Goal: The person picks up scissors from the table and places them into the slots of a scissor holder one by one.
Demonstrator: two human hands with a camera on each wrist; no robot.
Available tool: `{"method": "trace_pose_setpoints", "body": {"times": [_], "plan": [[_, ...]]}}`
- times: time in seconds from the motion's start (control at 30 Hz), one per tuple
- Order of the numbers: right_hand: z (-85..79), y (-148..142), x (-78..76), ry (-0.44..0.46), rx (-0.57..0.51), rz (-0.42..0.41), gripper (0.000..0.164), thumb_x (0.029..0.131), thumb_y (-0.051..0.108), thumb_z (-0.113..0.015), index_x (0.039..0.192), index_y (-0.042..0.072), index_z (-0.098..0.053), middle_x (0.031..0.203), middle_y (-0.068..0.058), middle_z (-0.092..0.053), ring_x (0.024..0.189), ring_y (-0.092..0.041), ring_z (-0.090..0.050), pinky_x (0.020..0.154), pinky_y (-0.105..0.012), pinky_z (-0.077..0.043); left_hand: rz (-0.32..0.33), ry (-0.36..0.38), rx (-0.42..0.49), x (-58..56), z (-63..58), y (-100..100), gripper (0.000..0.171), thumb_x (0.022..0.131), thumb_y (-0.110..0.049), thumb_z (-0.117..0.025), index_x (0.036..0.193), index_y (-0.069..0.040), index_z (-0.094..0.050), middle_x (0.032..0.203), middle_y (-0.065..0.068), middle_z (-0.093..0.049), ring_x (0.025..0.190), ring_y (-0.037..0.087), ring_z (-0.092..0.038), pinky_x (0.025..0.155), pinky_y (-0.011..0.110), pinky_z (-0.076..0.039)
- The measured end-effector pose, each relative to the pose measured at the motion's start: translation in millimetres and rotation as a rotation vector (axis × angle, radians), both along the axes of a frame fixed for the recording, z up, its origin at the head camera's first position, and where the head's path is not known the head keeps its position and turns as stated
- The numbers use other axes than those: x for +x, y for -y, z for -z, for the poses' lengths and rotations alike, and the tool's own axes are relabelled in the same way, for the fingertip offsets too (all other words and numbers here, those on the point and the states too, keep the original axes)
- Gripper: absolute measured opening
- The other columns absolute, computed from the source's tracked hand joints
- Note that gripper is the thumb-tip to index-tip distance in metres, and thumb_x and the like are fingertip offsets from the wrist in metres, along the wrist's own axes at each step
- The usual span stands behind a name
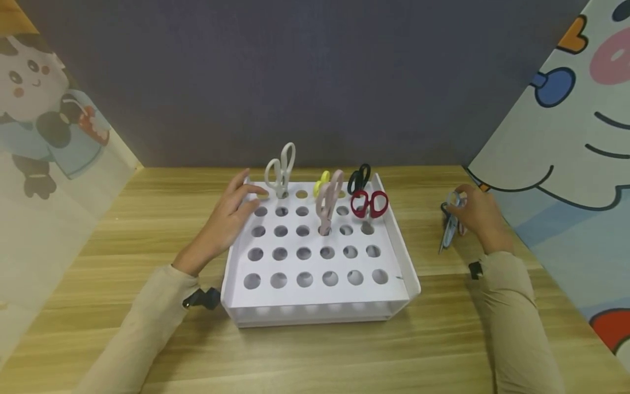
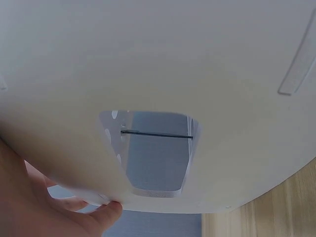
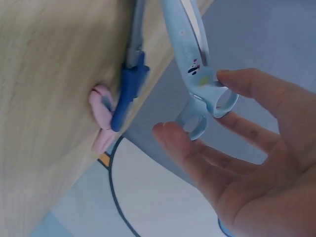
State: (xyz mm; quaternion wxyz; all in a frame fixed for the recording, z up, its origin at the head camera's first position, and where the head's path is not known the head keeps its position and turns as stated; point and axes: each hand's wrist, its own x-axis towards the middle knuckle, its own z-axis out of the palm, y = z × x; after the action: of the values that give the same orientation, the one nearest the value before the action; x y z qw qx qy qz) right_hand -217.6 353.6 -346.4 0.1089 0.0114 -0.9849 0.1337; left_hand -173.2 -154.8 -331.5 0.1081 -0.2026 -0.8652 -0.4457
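Observation:
My right hand (image 1: pixel 476 210) holds light blue scissors (image 3: pixel 190 64) by their finger loops, thumb at one loop and fingers at the other. Their blades point away from the palm. Close by on the table in the right wrist view are dark blue-handled scissors (image 3: pixel 129 89) and pink-handled scissors (image 3: pixel 101 111). My left hand (image 1: pixel 223 221) grips the rear left corner of a white rack (image 1: pixel 315 295) with rows of round holes. In the left wrist view a finger (image 2: pixel 111 213) bends round the rack's edge, and a thin blade (image 2: pixel 158 134) shows through the side cutout.
Standing in the rack's holes are white scissors (image 1: pixel 281 172), yellow scissors (image 1: pixel 322 181), pale pink scissors (image 1: pixel 327 205), black scissors (image 1: pixel 359 178) and red scissors (image 1: pixel 369 203). A grey panel (image 1: pixel 305 82) rises behind the wooden table (image 1: pixel 162 202), with cartoon-printed panels on both sides.

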Motion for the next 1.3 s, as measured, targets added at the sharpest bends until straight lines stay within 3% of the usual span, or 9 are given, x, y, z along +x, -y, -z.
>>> {"method": "trace_pose_setpoints", "body": {"times": [0.27, 0.37, 0.53, 0.73, 0.93, 1.03, 1.13, 1.23, 1.3], "plan": [[-8.6, 10.2, 0.2, -0.114, -0.008, -0.055, 0.049, 0.076, 0.021, -0.067, 0.116, -0.004, -0.051, 0.086, -0.033, -0.057, 0.061, -0.037, -0.049, 0.059, -0.053, -0.04, 0.0, 0.007, 0.01, 1.2, -1.0, -0.7, 0.026, 0.092, -0.022, -0.045, 0.109, -0.008, -0.058, 0.149, 0.0, -0.014, 0.134, 0.03, -0.016, 0.103, 0.059, -0.014], [-12.9, 15.1, 0.6, -0.136, -0.016, -0.067, 0.048, 0.077, 0.02, -0.067, 0.114, -0.007, -0.053, 0.094, -0.034, -0.057, 0.074, -0.045, -0.053, 0.065, -0.056, -0.04, 0.0, 0.009, 0.011, 1.2, -1.2, -0.8, 0.025, 0.092, -0.022, -0.045, 0.108, -0.008, -0.058, 0.149, 0.0, -0.014, 0.134, 0.03, -0.016, 0.103, 0.059, -0.015], [-22.3, 24.8, 4.1, -0.168, -0.034, -0.08, 0.045, 0.079, 0.022, -0.064, 0.111, -0.009, -0.056, 0.106, -0.034, -0.053, 0.096, -0.049, -0.047, 0.076, -0.059, -0.038, -0.001, -0.001, 0.009, 1.0, -1.5, -1.3, 0.025, 0.091, -0.021, -0.046, 0.107, -0.007, -0.059, 0.149, 0.001, -0.014, 0.134, 0.031, -0.016, 0.103, 0.059, -0.015], [-38.4, 41.3, 11.1, -0.308, -0.032, -0.083, 0.04, 0.075, 0.022, -0.064, 0.104, -0.006, -0.06, 0.102, -0.029, -0.056, 0.093, -0.044, -0.05, 0.075, -0.057, -0.038, 0.007, -0.006, 0.016, 1.0, -2.0, -1.1, 0.024, 0.091, -0.02, -0.046, 0.105, -0.006, -0.06, 0.149, 0.003, -0.014, 0.134, 0.031, -0.016, 0.103, 0.059, -0.015], [-54.7, 58.4, 18.6, -0.43, -0.099, -0.043, 0.038, 0.072, 0.022, -0.065, 0.101, -0.002, -0.062, 0.101, -0.021, -0.058, 0.086, -0.037, -0.053, 0.072, -0.052, -0.04, 0.001, 0.002, 0.006, 1.9, -3.5, -1.1, 0.024, 0.092, -0.022, -0.045, 0.105, -0.008, -0.06, 0.149, 0.001, -0.014, 0.134, 0.031, -0.016, 0.103, 0.06, -0.015], [-60.6, 66.0, 24.2, -0.476, -0.127, -0.053, 0.039, 0.072, 0.023, -0.064, 0.105, 0.001, -0.062, 0.098, -0.019, -0.061, 0.074, -0.033, -0.06, 0.06, -0.04, -0.044, 0.003, 0.001, 0.006, 2.7, -4.4, -1.2, 0.024, 0.092, -0.022, -0.045, 0.105, -0.009, -0.061, 0.149, 0.001, -0.013, 0.134, 0.032, -0.016, 0.103, 0.06, -0.016], [-64.7, 72.5, 30.0, -0.51, -0.148, -0.105, 0.042, 0.074, 0.022, -0.064, 0.11, 0.002, -0.059, 0.099, -0.018, -0.062, 0.064, -0.031, -0.064, 0.051, -0.016, -0.041, 0.005, 0.0, 0.008, 3.3, -4.8, -1.5, 0.024, 0.092, -0.021, -0.045, 0.104, -0.008, -0.061, 0.149, 0.001, -0.013, 0.134, 0.032, -0.017, 0.103, 0.059, -0.016], [-67.6, 77.9, 34.3, -0.56, -0.165, -0.173, 0.042, 0.075, 0.021, -0.064, 0.112, 0.001, -0.057, 0.099, -0.016, -0.061, 0.062, -0.031, -0.064, 0.048, 0.001, -0.032, 0.004, -0.002, 0.007, 3.6, -4.8, -1.9, 0.023, 0.091, -0.02, -0.046, 0.103, -0.008, -0.061, 0.149, 0.002, -0.014, 0.134, 0.032, -0.017, 0.103, 0.059, -0.016], [-69.5, 81.2, 36.6, -0.607, -0.169, -0.205, 0.043, 0.076, 0.022, -0.064, 0.112, 0.0, -0.056, 0.097, -0.017, -0.061, 0.06, -0.032, -0.064, 0.051, 0.005, -0.03, 0.005, -0.005, 0.006, 3.4, -4.3, -2.0, 0.023, 0.091, -0.02, -0.046, 0.104, -0.008, -0.061, 0.149, 0.003, -0.014, 0.134, 0.033, -0.017, 0.103, 0.059, -0.016]]}}
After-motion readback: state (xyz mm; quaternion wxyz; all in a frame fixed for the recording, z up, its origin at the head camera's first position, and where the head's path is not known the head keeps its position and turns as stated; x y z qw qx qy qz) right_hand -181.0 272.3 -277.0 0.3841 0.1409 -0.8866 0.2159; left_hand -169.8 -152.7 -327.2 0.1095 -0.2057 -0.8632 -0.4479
